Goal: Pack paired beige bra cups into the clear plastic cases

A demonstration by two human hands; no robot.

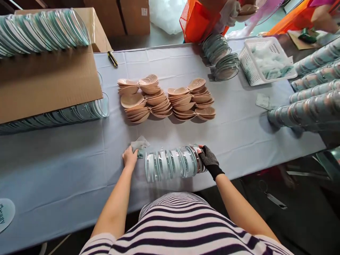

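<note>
My gloved right hand (pixel 209 161) pressed the end of a row of clear round cases (pixel 174 163); my left hand (pixel 129 157) pinched a small packet (pixel 140 145). Beige cups (pixel 164 99) lay beyond on the counter (pixel 66 170).

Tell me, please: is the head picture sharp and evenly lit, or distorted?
Head view: soft even light, faint shadows under the beige cups; edges bow from the wide lens; the clear packs between left hand and gloved right hand show mild glare.
</note>
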